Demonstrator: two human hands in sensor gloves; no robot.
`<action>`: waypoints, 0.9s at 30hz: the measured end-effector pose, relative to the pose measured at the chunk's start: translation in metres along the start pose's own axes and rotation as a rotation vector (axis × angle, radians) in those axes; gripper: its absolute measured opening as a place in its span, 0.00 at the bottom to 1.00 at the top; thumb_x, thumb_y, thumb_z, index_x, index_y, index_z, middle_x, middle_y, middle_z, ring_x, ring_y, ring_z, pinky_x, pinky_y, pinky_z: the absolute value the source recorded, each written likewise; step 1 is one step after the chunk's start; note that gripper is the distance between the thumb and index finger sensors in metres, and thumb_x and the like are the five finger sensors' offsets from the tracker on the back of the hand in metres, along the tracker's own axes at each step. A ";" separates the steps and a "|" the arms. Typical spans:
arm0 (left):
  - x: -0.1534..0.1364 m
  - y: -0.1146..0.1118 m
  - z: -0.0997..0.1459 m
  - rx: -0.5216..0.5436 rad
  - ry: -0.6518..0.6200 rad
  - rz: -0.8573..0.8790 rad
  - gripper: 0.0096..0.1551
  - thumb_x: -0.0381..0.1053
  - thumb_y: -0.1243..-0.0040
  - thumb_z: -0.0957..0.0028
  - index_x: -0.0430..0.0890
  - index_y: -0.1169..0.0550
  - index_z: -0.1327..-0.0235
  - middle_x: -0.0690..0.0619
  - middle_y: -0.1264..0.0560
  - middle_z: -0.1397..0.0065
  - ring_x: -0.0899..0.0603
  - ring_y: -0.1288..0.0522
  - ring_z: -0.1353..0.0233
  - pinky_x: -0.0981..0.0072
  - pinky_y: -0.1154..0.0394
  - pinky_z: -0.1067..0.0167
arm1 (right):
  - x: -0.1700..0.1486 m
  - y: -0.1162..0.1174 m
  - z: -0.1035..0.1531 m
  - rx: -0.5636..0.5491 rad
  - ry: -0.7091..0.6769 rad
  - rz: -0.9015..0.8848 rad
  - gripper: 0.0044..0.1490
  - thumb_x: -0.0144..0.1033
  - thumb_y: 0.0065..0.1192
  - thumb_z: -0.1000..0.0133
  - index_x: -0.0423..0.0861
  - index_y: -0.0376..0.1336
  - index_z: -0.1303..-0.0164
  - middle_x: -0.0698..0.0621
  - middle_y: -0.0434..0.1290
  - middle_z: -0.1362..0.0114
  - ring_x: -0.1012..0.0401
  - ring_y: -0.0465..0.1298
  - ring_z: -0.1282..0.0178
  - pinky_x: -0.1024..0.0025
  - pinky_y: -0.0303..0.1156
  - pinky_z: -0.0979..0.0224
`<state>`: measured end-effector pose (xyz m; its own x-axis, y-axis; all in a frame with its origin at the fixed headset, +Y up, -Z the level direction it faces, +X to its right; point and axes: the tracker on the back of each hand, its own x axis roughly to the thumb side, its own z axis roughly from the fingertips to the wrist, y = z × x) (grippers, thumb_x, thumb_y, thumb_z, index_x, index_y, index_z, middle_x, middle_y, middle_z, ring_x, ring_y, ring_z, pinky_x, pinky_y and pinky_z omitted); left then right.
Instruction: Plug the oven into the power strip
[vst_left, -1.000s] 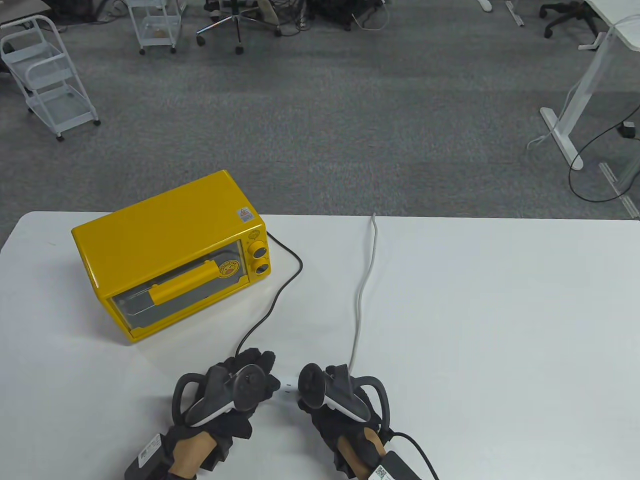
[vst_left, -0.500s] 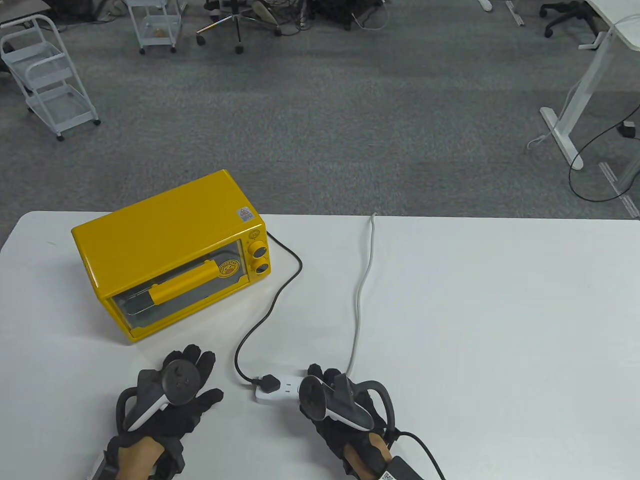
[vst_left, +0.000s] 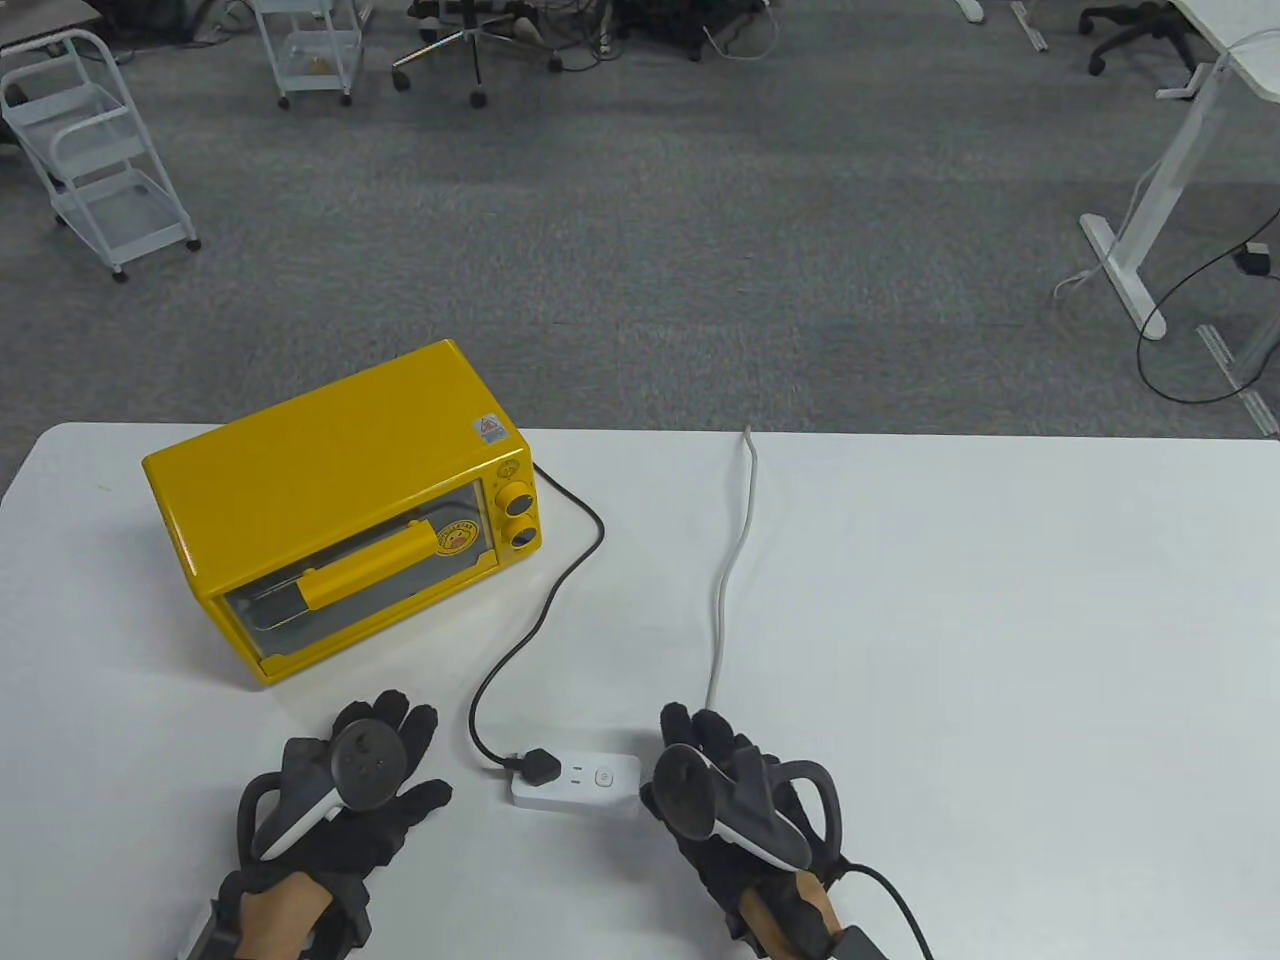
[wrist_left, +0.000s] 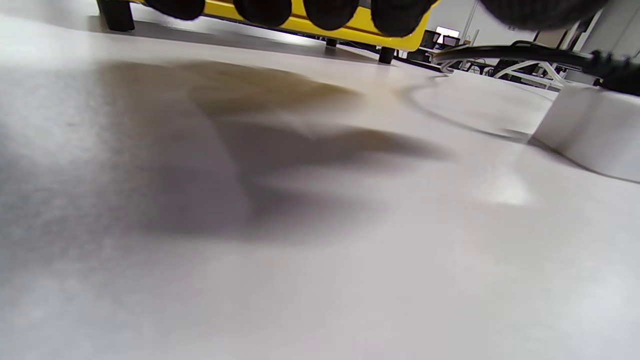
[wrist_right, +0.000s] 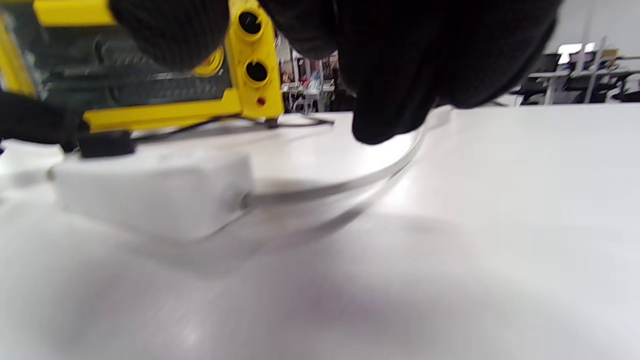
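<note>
A yellow oven (vst_left: 340, 510) stands at the table's left. Its black cord (vst_left: 545, 610) runs to a black plug (vst_left: 537, 766) seated in the left end of a white power strip (vst_left: 577, 783), which also shows in the left wrist view (wrist_left: 592, 132) and the right wrist view (wrist_right: 150, 192). My left hand (vst_left: 375, 745) lies open and flat on the table, left of the strip, holding nothing. My right hand (vst_left: 715, 755) lies open just right of the strip, apart from it, holding nothing.
The strip's grey cable (vst_left: 725, 590) runs from its right end to the table's far edge (vst_left: 750, 432). The oven's door and knobs (wrist_right: 250, 45) face the hands. Beyond the table lie carpet, a cart (vst_left: 95, 150) and chairs.
My left hand let go of the plug and moved left, flat on the table. My right hand let go of the strip and slid right. The plug stays in the strip.
</note>
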<state>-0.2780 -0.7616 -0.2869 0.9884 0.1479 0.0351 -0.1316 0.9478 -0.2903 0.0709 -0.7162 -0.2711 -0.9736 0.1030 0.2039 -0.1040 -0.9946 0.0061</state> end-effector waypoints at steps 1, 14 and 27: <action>0.000 0.000 0.000 0.000 0.001 -0.005 0.53 0.72 0.54 0.60 0.62 0.44 0.15 0.54 0.54 0.05 0.33 0.52 0.09 0.29 0.47 0.21 | -0.006 -0.002 0.001 -0.015 0.008 -0.007 0.51 0.57 0.55 0.48 0.45 0.51 0.16 0.36 0.60 0.18 0.50 0.77 0.32 0.43 0.71 0.29; -0.003 0.003 0.000 0.013 0.004 0.006 0.53 0.72 0.54 0.60 0.62 0.43 0.15 0.54 0.54 0.05 0.33 0.52 0.08 0.28 0.47 0.21 | -0.114 -0.005 0.020 -0.012 0.206 -0.074 0.53 0.58 0.55 0.48 0.44 0.48 0.15 0.33 0.49 0.12 0.28 0.57 0.16 0.23 0.59 0.27; -0.006 0.006 0.000 0.034 -0.001 0.019 0.53 0.72 0.54 0.60 0.61 0.43 0.15 0.54 0.54 0.05 0.33 0.52 0.08 0.28 0.47 0.21 | -0.142 0.021 0.018 0.112 0.275 -0.141 0.55 0.60 0.54 0.48 0.44 0.45 0.15 0.31 0.45 0.12 0.25 0.50 0.16 0.20 0.54 0.27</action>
<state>-0.2850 -0.7569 -0.2892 0.9856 0.1662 0.0308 -0.1528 0.9539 -0.2582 0.2105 -0.7521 -0.2823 -0.9712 0.2248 -0.0786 -0.2334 -0.9642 0.1262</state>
